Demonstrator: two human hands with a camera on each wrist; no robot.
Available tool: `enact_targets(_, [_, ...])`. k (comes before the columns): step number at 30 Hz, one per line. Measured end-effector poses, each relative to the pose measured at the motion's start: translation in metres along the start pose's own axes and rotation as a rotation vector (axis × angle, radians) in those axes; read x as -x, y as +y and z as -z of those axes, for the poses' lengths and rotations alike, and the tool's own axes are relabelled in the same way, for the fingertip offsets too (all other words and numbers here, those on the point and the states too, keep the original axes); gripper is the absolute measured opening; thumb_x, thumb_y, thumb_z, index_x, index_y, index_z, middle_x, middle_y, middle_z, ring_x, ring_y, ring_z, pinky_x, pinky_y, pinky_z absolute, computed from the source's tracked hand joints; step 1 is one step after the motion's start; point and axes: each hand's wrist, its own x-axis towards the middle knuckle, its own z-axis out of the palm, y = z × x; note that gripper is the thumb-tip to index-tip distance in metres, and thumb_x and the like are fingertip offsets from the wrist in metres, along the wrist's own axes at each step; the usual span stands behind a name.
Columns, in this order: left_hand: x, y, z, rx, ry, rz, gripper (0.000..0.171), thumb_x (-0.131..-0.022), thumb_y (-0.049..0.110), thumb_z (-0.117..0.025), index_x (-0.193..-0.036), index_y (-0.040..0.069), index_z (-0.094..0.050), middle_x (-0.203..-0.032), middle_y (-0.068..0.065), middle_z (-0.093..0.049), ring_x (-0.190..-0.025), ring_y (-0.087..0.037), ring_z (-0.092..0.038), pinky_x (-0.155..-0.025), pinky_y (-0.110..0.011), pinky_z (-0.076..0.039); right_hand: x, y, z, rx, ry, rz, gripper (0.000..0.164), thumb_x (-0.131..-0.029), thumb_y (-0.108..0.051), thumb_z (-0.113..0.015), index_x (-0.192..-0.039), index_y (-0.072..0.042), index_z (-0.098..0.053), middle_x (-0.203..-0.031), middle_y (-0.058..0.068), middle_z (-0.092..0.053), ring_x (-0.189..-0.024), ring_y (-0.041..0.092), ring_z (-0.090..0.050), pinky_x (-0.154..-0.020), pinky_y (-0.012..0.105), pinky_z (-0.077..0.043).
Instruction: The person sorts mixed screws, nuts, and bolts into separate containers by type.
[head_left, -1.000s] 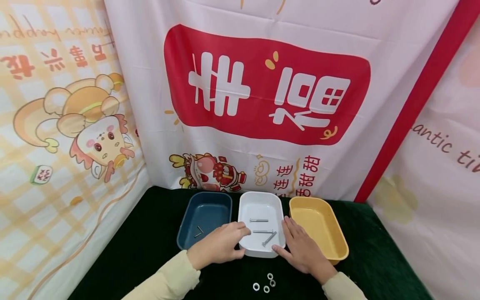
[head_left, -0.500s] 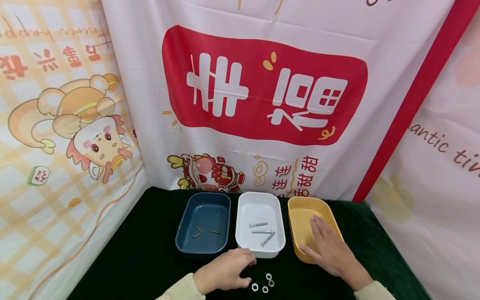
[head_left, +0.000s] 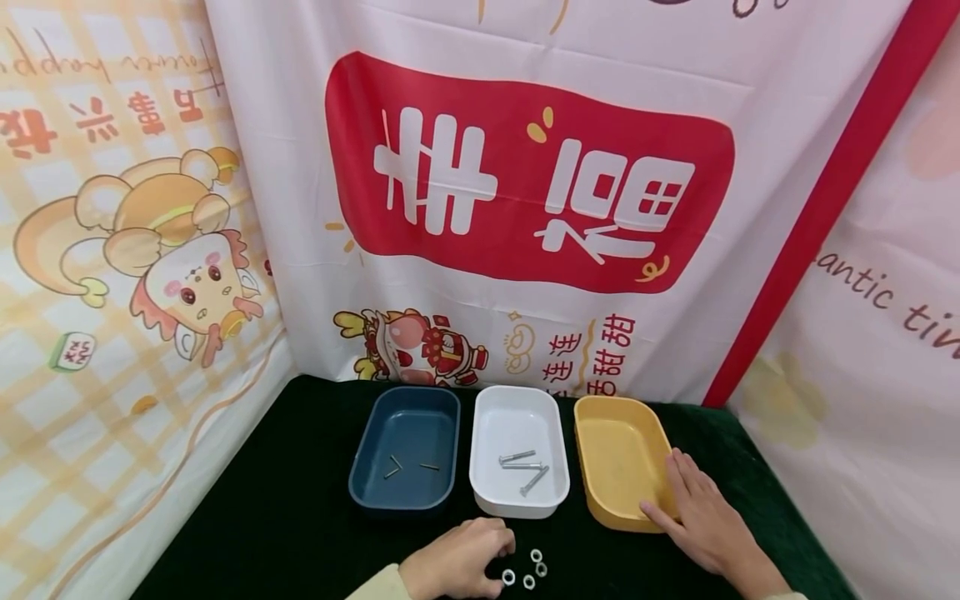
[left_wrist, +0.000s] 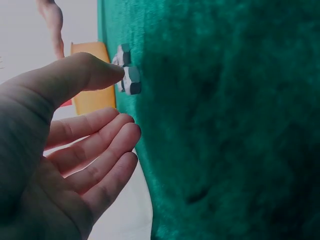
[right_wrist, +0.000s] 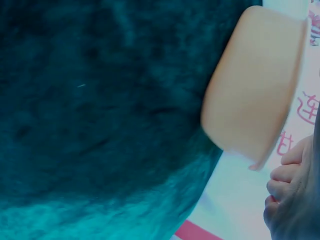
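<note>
Several hex nuts [head_left: 541, 570] lie in a loose cluster on the green cloth in front of the white tray [head_left: 517, 408]. My left hand [head_left: 459, 560] is just left of them, thumb and fingers spread apart with nothing between. In the left wrist view its thumb overlaps the nuts [left_wrist: 132, 81]. At the right side of the yellow tray [head_left: 618, 454], my right hand [head_left: 705, 521] has its fingers extended along the rim and its thumb by the front corner. Three long silver bolts [head_left: 534, 481] lie in the white tray.
A blue tray [head_left: 405, 408] with three small brass-coloured screws [head_left: 429, 467] stands left of the white one. All three trays form a row on the green cloth [head_left: 270, 517]. Behind them hangs a printed white curtain [head_left: 300, 208]; a patterned one [head_left: 112, 350] hangs at left.
My left hand has moved from the white tray down beside the nuts. My right hand has gone from the white tray across the yellow tray to its right side. The bolts have shifted slightly.
</note>
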Motion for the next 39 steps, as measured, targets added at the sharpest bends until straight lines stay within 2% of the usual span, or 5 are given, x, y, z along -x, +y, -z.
enact_targets(8, [-0.006, 0.003, -0.005, -0.019, -0.014, 0.025, 0.027, -0.085, 0.022, -0.087, -0.109, 0.024, -0.074, -0.097, 0.015, -0.064, -0.081, 0.006, -0.054, -0.075, -0.018, -0.054, 0.001, 0.011, -0.016, -0.026, 0.006, 0.01, 0.105, -0.1, -0.073, -0.048, -0.166, 0.005, -0.019, -0.173, 0.028, -0.02, -0.157, 0.052, -0.022, -0.126, 0.072, -0.022])
enact_targets(12, [-0.007, 0.005, -0.006, -0.034, -0.022, 0.005, 0.024, -0.085, 0.021, -0.087, -0.105, 0.024, -0.074, -0.093, 0.017, -0.062, -0.078, 0.007, -0.053, -0.073, -0.016, -0.052, 0.002, 0.011, -0.021, -0.033, -0.006, 0.009, 0.103, -0.101, -0.072, -0.047, -0.166, 0.005, -0.02, -0.174, 0.027, -0.019, -0.158, 0.051, -0.021, -0.126, 0.072, -0.021])
enact_targets(23, [-0.009, 0.009, -0.004, -0.023, -0.037, -0.028, 0.016, -0.085, 0.019, -0.085, -0.094, 0.024, -0.073, -0.089, 0.017, -0.06, -0.076, 0.008, -0.054, -0.07, -0.013, -0.051, 0.002, 0.014, -0.022, -0.028, -0.006, 0.011, 0.102, -0.102, -0.072, -0.044, -0.167, 0.003, -0.017, -0.175, 0.025, -0.015, -0.159, 0.051, -0.017, -0.126, 0.071, -0.021])
enact_targets(32, [-0.012, 0.01, -0.003, -0.042, -0.038, -0.041, 0.018, -0.083, 0.02, -0.088, -0.087, 0.024, -0.07, -0.082, 0.017, -0.058, -0.07, 0.006, -0.053, -0.065, -0.013, -0.049, 0.002, 0.013, -0.02, -0.028, 0.002, 0.021, 0.102, -0.102, -0.071, -0.045, -0.166, 0.004, -0.019, -0.174, 0.027, -0.016, -0.158, 0.052, -0.019, -0.125, 0.072, -0.023])
enact_targets(39, [-0.014, 0.01, -0.003, -0.045, -0.068, -0.052, 0.019, -0.082, 0.02, -0.088, -0.082, 0.023, -0.07, -0.071, 0.017, -0.059, -0.061, 0.005, -0.054, -0.059, -0.013, -0.047, 0.001, 0.014, -0.023, -0.032, -0.018, 0.012, 0.103, -0.102, -0.072, -0.045, -0.166, 0.005, -0.018, -0.174, 0.028, -0.015, -0.159, 0.052, -0.018, -0.125, 0.072, -0.022])
